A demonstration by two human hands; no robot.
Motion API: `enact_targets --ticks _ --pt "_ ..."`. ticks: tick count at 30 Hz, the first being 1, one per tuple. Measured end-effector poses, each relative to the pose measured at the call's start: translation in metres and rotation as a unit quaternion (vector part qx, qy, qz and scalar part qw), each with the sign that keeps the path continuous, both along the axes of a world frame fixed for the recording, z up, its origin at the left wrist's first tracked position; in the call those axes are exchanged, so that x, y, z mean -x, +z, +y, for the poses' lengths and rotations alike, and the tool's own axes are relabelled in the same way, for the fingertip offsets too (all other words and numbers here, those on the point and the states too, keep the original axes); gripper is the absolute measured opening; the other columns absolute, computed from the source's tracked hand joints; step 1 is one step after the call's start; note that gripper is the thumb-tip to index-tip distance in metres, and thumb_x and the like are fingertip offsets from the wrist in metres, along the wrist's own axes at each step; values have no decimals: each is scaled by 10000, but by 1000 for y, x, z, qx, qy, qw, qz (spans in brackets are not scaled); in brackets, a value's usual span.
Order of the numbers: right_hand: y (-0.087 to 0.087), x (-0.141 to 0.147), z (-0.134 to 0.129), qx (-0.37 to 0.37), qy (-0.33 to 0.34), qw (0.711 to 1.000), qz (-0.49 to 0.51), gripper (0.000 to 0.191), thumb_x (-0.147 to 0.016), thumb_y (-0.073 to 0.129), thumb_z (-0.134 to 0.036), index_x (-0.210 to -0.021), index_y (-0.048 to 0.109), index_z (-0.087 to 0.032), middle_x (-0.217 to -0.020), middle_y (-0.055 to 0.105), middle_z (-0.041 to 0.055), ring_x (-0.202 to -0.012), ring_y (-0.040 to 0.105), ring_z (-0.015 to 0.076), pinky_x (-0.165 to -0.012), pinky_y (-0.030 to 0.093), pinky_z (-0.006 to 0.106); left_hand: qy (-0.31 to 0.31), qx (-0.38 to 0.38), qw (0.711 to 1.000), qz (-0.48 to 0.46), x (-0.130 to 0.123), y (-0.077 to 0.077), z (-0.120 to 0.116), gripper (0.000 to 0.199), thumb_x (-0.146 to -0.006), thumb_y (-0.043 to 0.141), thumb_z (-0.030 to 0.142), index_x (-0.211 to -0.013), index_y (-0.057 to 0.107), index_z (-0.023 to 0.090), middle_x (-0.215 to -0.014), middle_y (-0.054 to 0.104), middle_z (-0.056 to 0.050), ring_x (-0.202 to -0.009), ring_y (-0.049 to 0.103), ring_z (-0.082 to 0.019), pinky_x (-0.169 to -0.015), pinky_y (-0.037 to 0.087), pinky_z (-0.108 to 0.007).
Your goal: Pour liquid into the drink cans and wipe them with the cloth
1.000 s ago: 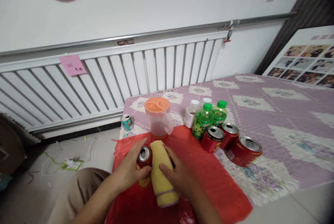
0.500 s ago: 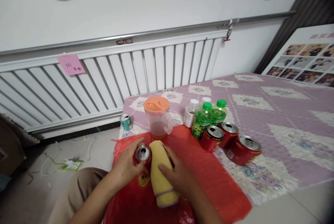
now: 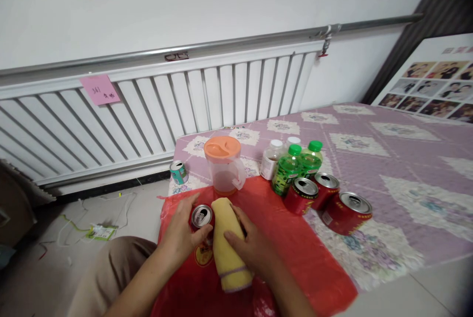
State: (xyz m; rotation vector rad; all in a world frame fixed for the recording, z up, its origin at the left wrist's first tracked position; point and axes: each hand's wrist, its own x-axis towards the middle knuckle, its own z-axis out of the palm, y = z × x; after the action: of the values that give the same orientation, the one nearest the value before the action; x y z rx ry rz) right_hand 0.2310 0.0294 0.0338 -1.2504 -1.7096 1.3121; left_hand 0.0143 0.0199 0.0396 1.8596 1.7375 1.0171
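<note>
A red drink can (image 3: pixel 202 217) with a silver top stands upright on the red plastic sheet. My left hand (image 3: pixel 182 232) curves loosely round its left side, thumb in front and fingers behind; the far fingertips are partly hidden. Just right of the can lies a rolled yellow towel (image 3: pixel 227 245) with a purple stripe near its close end. My right hand (image 3: pixel 253 245) grips the towel from the right, thumb on top, with its other fingers mostly hidden behind the roll. The towel's far end is right beside the can.
Behind my hands stands a clear pitcher (image 3: pixel 224 174) with an orange lid. To the right are green-capped bottles (image 3: pixel 286 171), white-capped bottles (image 3: pixel 268 164) and three red cans (image 3: pixel 345 213). A small teal can (image 3: pixel 179 173) stands at the table's left edge. A white radiator (image 3: pixel 177 100) lines the wall.
My left hand's fingers have shifted slightly left and back around the can, and its thumb reaches slightly farther right. The towel and my right hand stay almost in place.
</note>
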Motion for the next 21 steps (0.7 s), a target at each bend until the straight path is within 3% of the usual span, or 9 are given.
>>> enact_targets --ticks 5,15,21 --pt "1 0 0 -1 3 1000 -12 755 -841 589 -331 -1540 355 -173 -1565 446 132 -1401 475 295 -1150 394 484 2 2 999 38 -1 1 3 631 -724 685 265 -1332 532 196 -1255 646 -116 -1174 610 -307 -1030 487 -516" --pt "4 -1 -1 5 2 1000 -23 753 -842 591 -323 -1542 354 -178 -1537 488 126 -1362 524 291 -1114 438 466 -121 76 990 -4 10 27 1 689 -714 574 126 -1385 504 267 -1392 625 -59 -1300 579 -270 -1124 450 -473" --pt "2 -1 0 -12 10 1000 -26 756 -845 587 -325 -1543 349 -156 -1558 456 136 -1391 489 294 -1143 404 478 -61 49 997 4 3 14 -2 680 -735 652 233 -1394 486 204 -1455 555 -125 -1355 517 -302 -1159 395 -510"
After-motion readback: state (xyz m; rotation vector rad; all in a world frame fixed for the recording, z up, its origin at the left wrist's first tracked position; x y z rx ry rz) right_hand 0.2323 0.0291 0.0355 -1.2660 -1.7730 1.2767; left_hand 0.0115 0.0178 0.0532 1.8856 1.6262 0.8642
